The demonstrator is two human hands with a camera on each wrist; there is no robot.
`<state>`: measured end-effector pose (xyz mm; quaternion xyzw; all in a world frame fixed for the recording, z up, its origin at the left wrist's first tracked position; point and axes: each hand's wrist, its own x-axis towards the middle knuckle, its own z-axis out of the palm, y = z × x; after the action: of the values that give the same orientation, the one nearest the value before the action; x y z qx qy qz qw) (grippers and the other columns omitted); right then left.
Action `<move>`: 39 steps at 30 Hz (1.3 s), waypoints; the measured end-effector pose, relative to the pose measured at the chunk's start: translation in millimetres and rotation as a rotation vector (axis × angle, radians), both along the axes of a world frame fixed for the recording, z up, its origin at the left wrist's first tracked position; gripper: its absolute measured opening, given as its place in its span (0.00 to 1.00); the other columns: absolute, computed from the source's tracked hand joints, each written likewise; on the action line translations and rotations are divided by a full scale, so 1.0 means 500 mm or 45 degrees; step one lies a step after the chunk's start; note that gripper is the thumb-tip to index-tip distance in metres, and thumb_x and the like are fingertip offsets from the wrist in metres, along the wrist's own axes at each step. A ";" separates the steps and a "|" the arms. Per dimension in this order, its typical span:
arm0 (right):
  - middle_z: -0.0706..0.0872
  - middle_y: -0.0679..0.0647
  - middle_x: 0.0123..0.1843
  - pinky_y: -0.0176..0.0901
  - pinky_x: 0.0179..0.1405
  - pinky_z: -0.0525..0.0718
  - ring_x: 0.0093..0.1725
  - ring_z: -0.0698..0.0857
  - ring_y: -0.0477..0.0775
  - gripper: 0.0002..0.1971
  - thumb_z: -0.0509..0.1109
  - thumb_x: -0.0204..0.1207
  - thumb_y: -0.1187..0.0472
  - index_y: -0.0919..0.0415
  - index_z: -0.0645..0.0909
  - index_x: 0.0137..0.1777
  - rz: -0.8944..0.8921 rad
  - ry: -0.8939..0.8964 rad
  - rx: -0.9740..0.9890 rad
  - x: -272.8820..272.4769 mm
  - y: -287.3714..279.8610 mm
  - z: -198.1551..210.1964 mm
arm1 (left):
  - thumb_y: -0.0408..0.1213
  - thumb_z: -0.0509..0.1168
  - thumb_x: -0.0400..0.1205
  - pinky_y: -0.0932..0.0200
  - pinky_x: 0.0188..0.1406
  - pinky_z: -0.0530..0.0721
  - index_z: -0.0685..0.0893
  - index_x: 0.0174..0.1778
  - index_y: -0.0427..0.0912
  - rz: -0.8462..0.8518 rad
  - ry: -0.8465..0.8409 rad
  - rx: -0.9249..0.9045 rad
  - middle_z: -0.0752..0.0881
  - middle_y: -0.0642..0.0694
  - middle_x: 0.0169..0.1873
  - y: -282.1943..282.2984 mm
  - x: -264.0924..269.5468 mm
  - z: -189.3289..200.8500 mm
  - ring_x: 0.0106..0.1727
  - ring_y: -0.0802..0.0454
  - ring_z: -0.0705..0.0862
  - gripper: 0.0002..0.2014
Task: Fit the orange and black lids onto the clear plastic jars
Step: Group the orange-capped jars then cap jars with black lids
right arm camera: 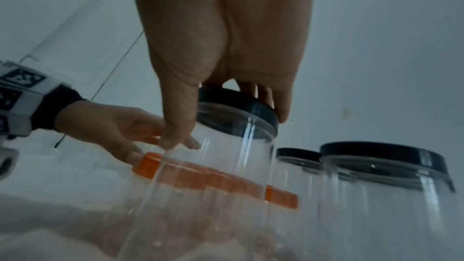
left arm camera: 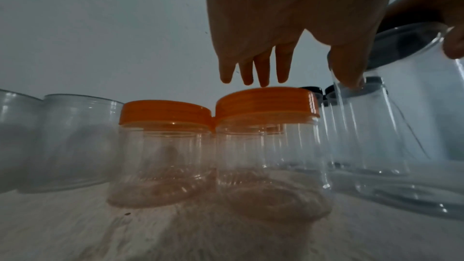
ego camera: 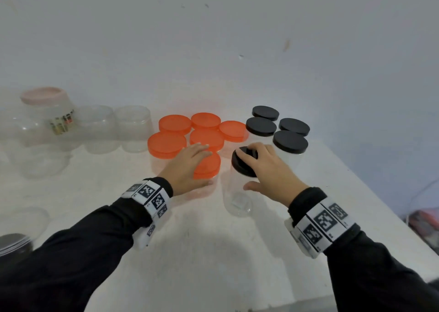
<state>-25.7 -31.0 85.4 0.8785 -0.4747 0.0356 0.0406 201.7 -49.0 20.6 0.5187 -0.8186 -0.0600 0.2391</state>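
Observation:
My right hand point(ego camera: 263, 169) grips the black lid point(ego camera: 242, 163) of a tall clear jar point(ego camera: 237, 197), which leans to the left. In the right wrist view my right hand point(right arm camera: 220, 66) has its thumb down the jar's point(right arm camera: 213, 186) side and its fingers over the lid point(right arm camera: 241, 106). My left hand point(ego camera: 187, 167) lies flat over an orange lid point(ego camera: 209, 167) on a short jar. In the left wrist view its fingers point(left arm camera: 261, 66) stay straight just above that lid point(left arm camera: 266, 102). Behind stand several orange-lidded jars point(ego camera: 167, 144) and several black-lidded jars point(ego camera: 289, 142).
Open clear jars point(ego camera: 133, 127) line the back left, one with a pink lid point(ego camera: 44, 95) and a label. A dark stack of lids point(ego camera: 14, 243) sits at the near left. The white table's right edge point(ego camera: 380, 207) runs diagonally; the wall is close behind.

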 end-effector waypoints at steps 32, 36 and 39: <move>0.81 0.70 0.65 0.71 0.64 0.73 0.67 0.79 0.70 0.28 0.83 0.59 0.60 0.70 0.82 0.58 0.000 -0.198 -0.741 0.089 -0.061 -0.063 | 0.49 0.66 0.79 0.55 0.78 0.49 0.62 0.78 0.42 0.286 0.051 0.115 0.62 0.45 0.79 0.032 0.015 0.028 0.80 0.51 0.56 0.34; 0.83 0.68 0.62 0.68 0.59 0.79 0.61 0.83 0.69 0.23 0.82 0.57 0.63 0.67 0.83 0.52 0.195 -0.361 -0.624 0.161 -0.038 -0.075 | 0.45 0.64 0.81 0.58 0.69 0.65 0.72 0.72 0.43 0.524 0.118 0.021 0.74 0.46 0.70 0.105 0.093 0.019 0.72 0.50 0.68 0.23; 0.83 0.67 0.59 0.64 0.55 0.83 0.58 0.83 0.70 0.21 0.82 0.59 0.63 0.67 0.83 0.51 0.238 -0.396 -0.425 0.208 -0.041 -0.099 | 0.44 0.63 0.81 0.56 0.64 0.69 0.74 0.69 0.42 0.749 0.077 0.019 0.76 0.46 0.67 0.178 0.170 0.001 0.69 0.50 0.71 0.20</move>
<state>78.2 -51.2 35.9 0.8837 -0.3794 0.2520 0.1080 286.6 39.8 21.2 0.7333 -0.6253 -0.0095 0.2669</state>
